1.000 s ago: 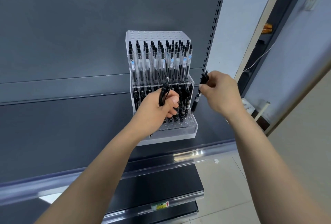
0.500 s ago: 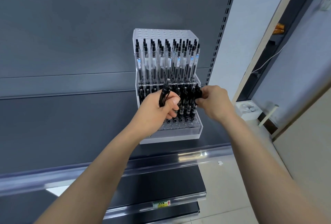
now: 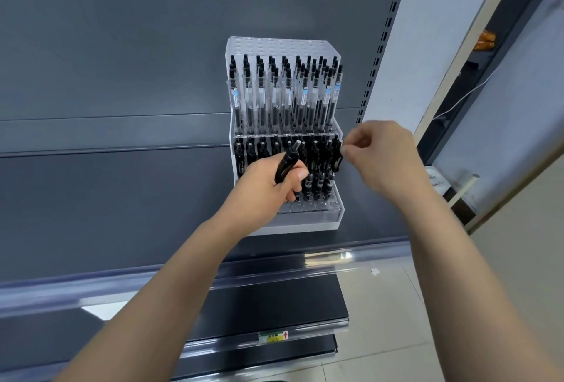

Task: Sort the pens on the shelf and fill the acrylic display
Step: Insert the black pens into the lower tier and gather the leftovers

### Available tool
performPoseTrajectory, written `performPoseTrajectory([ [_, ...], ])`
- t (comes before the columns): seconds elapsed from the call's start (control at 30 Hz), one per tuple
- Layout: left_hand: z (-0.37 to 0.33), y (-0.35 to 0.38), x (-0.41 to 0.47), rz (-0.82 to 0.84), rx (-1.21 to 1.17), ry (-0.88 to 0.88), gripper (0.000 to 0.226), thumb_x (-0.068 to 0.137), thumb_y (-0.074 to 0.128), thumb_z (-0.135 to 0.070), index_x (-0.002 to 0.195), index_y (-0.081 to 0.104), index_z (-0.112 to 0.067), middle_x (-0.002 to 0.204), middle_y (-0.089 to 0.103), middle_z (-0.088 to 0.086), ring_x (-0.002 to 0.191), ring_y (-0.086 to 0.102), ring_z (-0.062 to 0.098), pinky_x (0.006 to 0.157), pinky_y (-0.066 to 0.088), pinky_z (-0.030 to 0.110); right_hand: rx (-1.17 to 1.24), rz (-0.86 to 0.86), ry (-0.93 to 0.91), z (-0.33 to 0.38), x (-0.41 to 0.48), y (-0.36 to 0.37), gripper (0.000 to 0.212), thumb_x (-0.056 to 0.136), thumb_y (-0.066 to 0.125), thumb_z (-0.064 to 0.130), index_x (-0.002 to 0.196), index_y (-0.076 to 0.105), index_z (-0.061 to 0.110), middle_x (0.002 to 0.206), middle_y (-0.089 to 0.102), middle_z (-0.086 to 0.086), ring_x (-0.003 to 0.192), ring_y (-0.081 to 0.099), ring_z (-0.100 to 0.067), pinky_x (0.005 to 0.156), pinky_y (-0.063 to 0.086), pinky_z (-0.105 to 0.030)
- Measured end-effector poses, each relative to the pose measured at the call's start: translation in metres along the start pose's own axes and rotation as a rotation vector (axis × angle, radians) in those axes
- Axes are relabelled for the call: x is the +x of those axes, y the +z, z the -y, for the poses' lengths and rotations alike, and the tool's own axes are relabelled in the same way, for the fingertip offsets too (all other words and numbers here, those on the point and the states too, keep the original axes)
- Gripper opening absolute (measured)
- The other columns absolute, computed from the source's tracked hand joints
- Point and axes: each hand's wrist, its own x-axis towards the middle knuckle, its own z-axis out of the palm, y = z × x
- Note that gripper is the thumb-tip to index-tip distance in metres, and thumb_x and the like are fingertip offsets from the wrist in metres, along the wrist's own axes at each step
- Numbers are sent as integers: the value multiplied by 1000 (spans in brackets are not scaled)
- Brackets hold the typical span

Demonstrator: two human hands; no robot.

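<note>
Gripping slim black pens (image 3: 287,161) — left hand (image 3: 265,189); right hand (image 3: 384,158) pinching one pen (image 3: 338,159) at clear acrylic display (image 3: 308,220)

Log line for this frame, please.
left hand: grips spare pens | right hand: pinches end pen, lower tier's right edge | acrylic display: front holes empty

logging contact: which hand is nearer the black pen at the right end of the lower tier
Right. The right hand is at the top of the black pen; the left hand, gripping spare pens, sits to its left.
</note>
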Motion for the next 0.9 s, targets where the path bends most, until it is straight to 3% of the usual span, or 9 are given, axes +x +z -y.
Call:
performPoseTrajectory([
  [0.13, -1, 1, -6, -16, 22, -21, 16, 95, 51, -21, 84, 61, -14, 73, 64, -2, 66, 62, 13, 73, 55, 36, 478, 400, -110, 30, -17, -8, 17, 81, 72, 11, 97, 69, 18, 83, 69, 1, 71, 62, -7, 71, 51, -18],
  [0.27, 3, -7, -18, -99, 54, -63, 21, 95, 49, -13, 77, 59, -11, 73, 65, 3, 65, 63, 14, 70, 56, 33, 473, 491, -266, 47, -26, 6, 10, 84, 65, 3, 86, 72, 9, 73, 70, -14, 64, 64, -20, 65, 53, -22],
  [0.37, 9, -21, -30, -115, 45, -72, 7, 90, 60, -17, 87, 60, -10, 81, 65, 10, 71, 60, 15, 71, 51, 33, 438, 457, -315, 59, -28, 18, 10, 87, 62, 5, 86, 72, 6, 75, 71, -10, 66, 66, -19, 69, 54, -25],
  [0.47, 21, -44, -40, -119, 137, -158, 28, 82, 70, -27, 106, 57, -19, 96, 62, -1, 88, 58, 9, 80, 47, 28, 450, 279, -272, 69, -18, 21, 9, 90, 61, 11, 87, 69, 14, 67, 65, 10, 55, 56, 6, 64, 48, -11],
  [0.53, 28, -59, -45, -158, 184, -183, 30, 85, 68, -21, 112, 54, -25, 106, 59, -5, 101, 56, 9, 88, 42, 23, 405, 206, -260, 73, -12, 21, 10, 92, 58, 14, 93, 68, 15, 63, 56, 16, 48, 50, 10, 61, 41, -9],
  [0.63, 34, -71, -47, -205, 232, -150, 27, 91, 58, -9, 114, 55, -21, 109, 58, -2, 104, 56, 12, 93, 41, 22, 256, 192, -280, 80, -14, 31, 18, 94, 54, 13, 94, 64, -2, 66, 62, -5, 51, 52, -1, 53, 39, -11],
  [0.7, 37, -77, -45, -211, 252, -124, 26, 92, 53, -6, 114, 56, -19, 108, 58, -1, 103, 57, 13, 93, 41, 22, 211, 170, -275, 82, -18, 41, 22, 95, 54, 12, 101, 63, -7, 89, 68, -21, 76, 65, -26, 65, 47, -23],
  [0.8, 39, -87, -43, -206, 271, -82, 26, 93, 50, -5, 115, 58, -16, 108, 59, -1, 102, 58, 13, 91, 40, 19, 163, 140, -242, 87, -20, 52, 22, 95, 54, 14, 102, 63, -5, 97, 68, -22, 92, 62, -35, 81, 48, -34],
  [0.9, 43, -96, -40, -190, 278, -21, 25, 93, 49, -4, 112, 60, -15, 108, 61, -1, 101, 58, 13, 89, 43, 18, 116, 102, -213, 92, -20, 59, 20, 94, 55, 16, 96, 65, -2, 88, 68, -17, 83, 63, -31, 71, 48, -30],
])
